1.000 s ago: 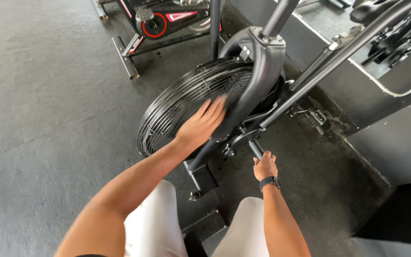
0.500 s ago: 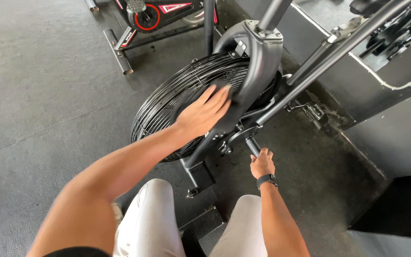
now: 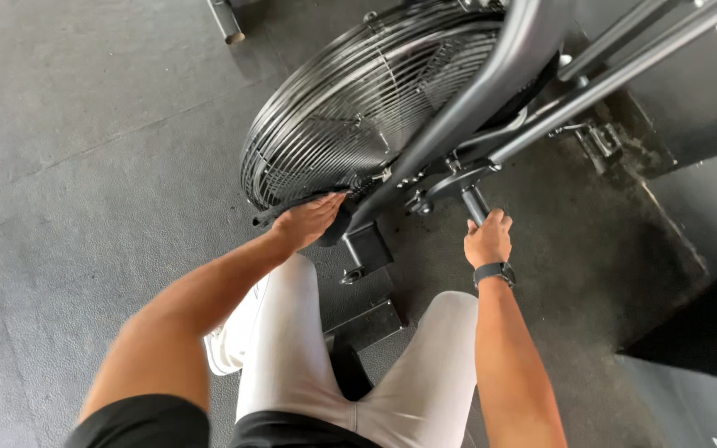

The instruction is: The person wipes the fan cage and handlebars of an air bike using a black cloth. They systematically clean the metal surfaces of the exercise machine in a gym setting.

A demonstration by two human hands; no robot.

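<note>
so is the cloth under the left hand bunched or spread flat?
Spread flat: the dark cloth lies pressed under the open left hand against the fan cage.

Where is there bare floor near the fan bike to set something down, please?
The grey floor left of the fan cage is bare. More lies right of the right hand, before the wall. It is crowded under the cage, around the left hand, the cloth and the base.
</note>
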